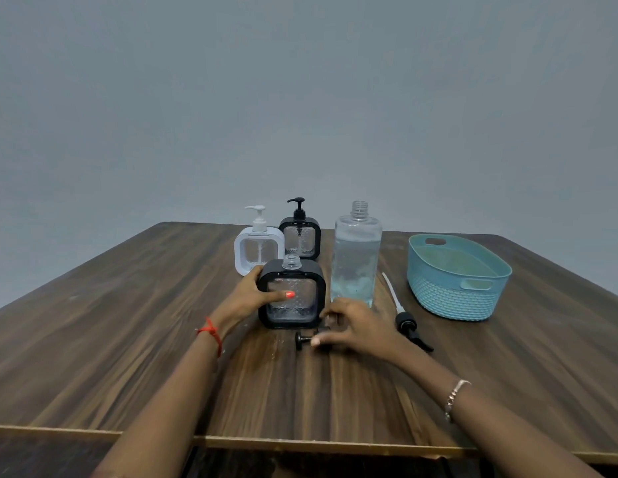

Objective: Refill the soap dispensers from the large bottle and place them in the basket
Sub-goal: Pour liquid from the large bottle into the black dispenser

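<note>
The left hand (252, 298) grips the uncapped black dispenser (291, 298) upright on the table (128, 339); the right hand (352, 327) closes on its black pump (306, 339), lying beside it. Nothing sits in the basket (459, 281) yet, so all 3 dispensers remain. The large bottle (356, 257) stands open just right; its pump (404, 317) lies nearby. A white dispenser (258, 248) and a second black one (300, 236) wait behind, capped.

Wooden table (128, 339) carries 3 soap dispensers (291, 298), large bottle (356, 257), basket (456, 298), 2 pump heads (409, 326).
</note>
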Demonstrator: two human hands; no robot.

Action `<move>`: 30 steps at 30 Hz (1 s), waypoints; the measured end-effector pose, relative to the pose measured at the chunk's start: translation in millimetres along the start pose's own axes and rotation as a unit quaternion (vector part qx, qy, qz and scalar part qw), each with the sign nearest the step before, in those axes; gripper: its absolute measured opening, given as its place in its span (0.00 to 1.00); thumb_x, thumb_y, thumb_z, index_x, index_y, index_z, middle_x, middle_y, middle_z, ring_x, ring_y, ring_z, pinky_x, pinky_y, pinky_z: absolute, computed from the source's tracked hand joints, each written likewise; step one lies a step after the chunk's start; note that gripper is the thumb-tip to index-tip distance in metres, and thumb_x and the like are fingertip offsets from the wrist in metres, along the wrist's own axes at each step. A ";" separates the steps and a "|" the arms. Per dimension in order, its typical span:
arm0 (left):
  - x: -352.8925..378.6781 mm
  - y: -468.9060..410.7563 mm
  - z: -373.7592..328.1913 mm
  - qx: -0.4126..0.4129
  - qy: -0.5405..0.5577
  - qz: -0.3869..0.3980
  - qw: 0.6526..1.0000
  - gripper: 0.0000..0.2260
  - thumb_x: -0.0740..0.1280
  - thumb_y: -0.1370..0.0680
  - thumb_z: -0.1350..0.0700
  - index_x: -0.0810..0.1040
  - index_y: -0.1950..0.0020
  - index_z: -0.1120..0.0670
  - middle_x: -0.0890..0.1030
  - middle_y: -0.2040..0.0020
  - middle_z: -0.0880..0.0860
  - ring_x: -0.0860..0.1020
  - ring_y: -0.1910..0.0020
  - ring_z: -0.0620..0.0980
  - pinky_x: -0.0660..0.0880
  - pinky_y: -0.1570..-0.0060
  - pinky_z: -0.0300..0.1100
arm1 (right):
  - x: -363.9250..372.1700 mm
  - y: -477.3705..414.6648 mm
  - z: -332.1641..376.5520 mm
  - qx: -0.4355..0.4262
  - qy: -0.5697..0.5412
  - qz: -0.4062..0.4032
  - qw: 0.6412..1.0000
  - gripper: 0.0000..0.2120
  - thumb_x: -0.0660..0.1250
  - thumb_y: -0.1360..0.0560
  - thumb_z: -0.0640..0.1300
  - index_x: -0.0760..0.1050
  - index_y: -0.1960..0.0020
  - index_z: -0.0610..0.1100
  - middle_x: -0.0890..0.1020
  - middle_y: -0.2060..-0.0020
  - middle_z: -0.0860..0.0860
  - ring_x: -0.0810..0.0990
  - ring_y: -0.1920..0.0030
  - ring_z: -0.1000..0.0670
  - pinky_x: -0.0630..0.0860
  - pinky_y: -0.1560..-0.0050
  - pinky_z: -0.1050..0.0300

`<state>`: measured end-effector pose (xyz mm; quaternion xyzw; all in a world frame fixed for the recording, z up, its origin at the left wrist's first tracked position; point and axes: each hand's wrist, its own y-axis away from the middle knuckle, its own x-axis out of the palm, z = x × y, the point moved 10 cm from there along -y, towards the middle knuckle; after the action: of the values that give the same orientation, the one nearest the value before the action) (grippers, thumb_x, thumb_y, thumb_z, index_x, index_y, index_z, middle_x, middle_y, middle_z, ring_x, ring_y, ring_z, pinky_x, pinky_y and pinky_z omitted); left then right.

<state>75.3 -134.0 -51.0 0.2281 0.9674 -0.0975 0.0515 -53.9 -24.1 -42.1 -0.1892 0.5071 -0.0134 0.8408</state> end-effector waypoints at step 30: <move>-31.4 5.5 -52.5 0.105 -0.096 -0.299 0.944 0.29 0.80 0.43 0.50 0.75 0.46 0.54 0.82 0.52 0.51 0.81 0.52 0.52 0.79 0.52 0.49 | -109.8 -33.9 -51.2 0.138 -0.169 -0.332 0.918 0.29 0.81 0.43 0.44 0.72 0.46 0.44 0.80 0.53 0.51 0.78 0.53 0.52 0.69 0.63 0.74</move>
<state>102.9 -131.6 3.8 -0.0776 0.9658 -0.2311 0.0885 -145.3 -47.6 41.0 -0.2286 0.2590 -0.3295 0.8787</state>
